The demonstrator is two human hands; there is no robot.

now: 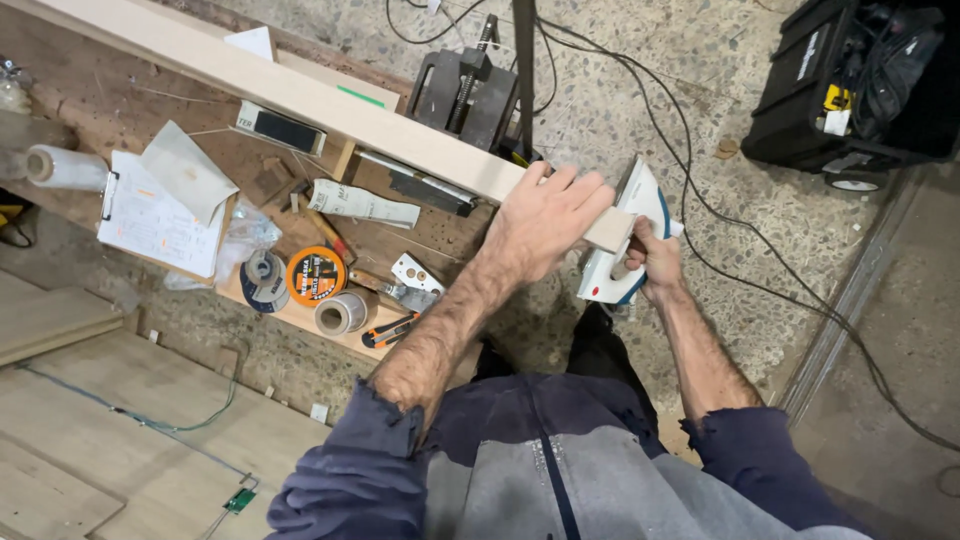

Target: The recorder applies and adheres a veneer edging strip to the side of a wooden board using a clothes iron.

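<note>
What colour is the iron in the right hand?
White with blue trim, iron in right hand; head view.

Left hand (545,215) steadies board (300,95), right hand (650,262) grips iron (625,245)

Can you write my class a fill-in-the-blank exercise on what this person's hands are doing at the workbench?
1. The left hand presses down on a long pale ____ board.
2. The right hand grips a white and blue clothes ____ at the board's end.
3. On the workbench, a sheet of paper sits on a ____.

Missing words: wooden; iron; clipboard
</note>
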